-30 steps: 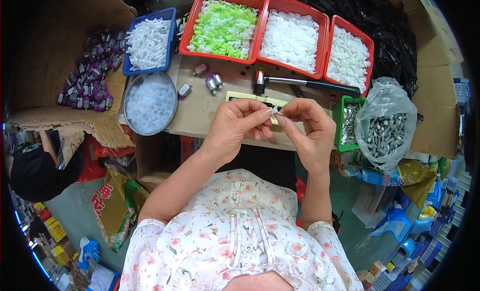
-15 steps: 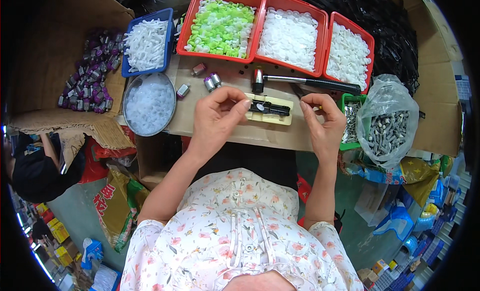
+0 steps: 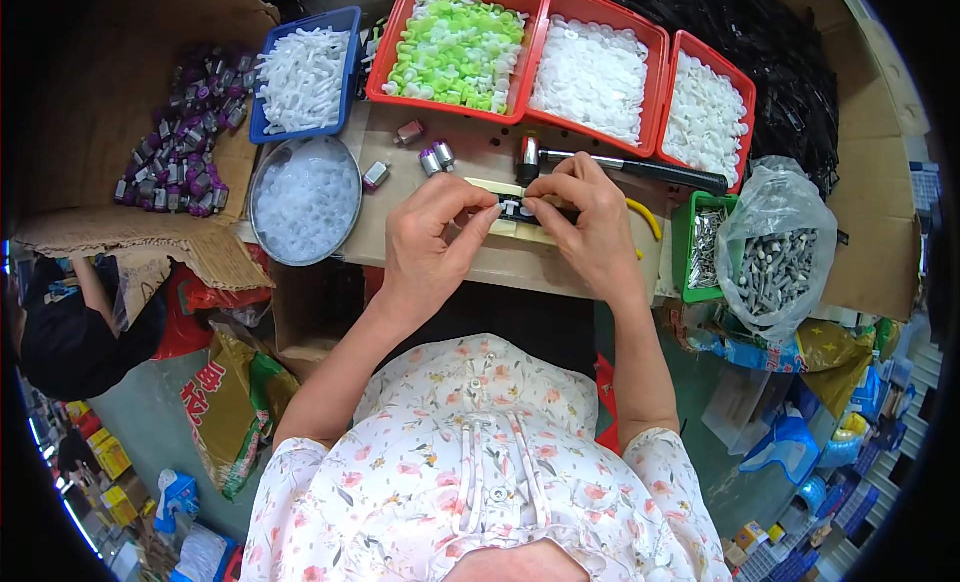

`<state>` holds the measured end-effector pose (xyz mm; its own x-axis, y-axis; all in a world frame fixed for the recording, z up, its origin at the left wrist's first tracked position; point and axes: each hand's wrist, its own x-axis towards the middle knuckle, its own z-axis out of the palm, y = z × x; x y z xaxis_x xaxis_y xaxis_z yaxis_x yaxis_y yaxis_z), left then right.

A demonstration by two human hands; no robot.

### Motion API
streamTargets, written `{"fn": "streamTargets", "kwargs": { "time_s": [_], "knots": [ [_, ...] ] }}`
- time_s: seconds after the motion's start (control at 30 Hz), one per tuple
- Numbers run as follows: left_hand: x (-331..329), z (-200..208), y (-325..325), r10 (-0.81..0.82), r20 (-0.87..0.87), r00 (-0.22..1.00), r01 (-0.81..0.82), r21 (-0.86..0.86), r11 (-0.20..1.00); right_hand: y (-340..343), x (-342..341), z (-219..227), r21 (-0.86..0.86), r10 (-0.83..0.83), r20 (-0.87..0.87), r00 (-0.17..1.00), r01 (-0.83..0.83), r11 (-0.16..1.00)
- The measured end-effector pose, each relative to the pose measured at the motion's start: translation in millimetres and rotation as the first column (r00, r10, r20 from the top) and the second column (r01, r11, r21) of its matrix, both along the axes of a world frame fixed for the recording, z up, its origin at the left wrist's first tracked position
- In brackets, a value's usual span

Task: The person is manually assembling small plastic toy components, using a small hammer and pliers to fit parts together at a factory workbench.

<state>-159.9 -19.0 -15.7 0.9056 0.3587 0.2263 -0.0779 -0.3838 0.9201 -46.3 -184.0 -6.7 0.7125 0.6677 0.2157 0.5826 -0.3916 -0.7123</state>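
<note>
At twelve o'clock, left hand (image 3: 430,232) and right hand (image 3: 588,227) are meeting over small white parts (image 3: 511,209) in a cream rectangular block (image 3: 520,231); grasping, I cannot tell

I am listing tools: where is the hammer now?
In the head view, the hammer lies right of centre, between the red trays and the right hand, its handle near the green tray.

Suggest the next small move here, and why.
Perhaps press the small white part gently into the black piece: the left hand and right hand meet there over the cream holder, and whether it is seated is unclear.
</note>
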Motion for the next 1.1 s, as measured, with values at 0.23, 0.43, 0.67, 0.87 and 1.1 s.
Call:
{"fn": "streamTargets", "kwargs": {
  "time_s": [0.23, 0.43, 0.67, 0.87, 1.1],
  "knots": [
    [3, -3, -5, -0.012, 0.04, 0.999, 0.01, 0.046, 0.999, 3, 10, 5, -0.043, -0.024, -0.205, 0.979, 0.016, 0.999],
    [12, -2, -9, -0.031, 0.161, 0.986, -0.011, 0.251, 0.968, -2, 16, 7, 0.064, 0.0, -0.457, 0.89, 0.033, 0.997],
    [16, -5, -14, -0.129, 0.253, 0.959, 0.035, 0.346, 0.938, -5, 12, 18, 0.103, 0.023, -0.526, 0.85, 0.037, 0.994],
    [16, -6, -12, -0.137, 0.265, 0.955, 0.041, 0.338, 0.94, -7, 5, 19, 0.111, 0.031, -0.48, 0.877, 0.025, 0.994],
    [14, -6, -6, -0.095, 0.256, 0.962, 0.03, 0.246, 0.969, -13, -13, 15, 0.196, 0.032, -0.094, 0.995, -0.013, 0.98]
  ]
}}
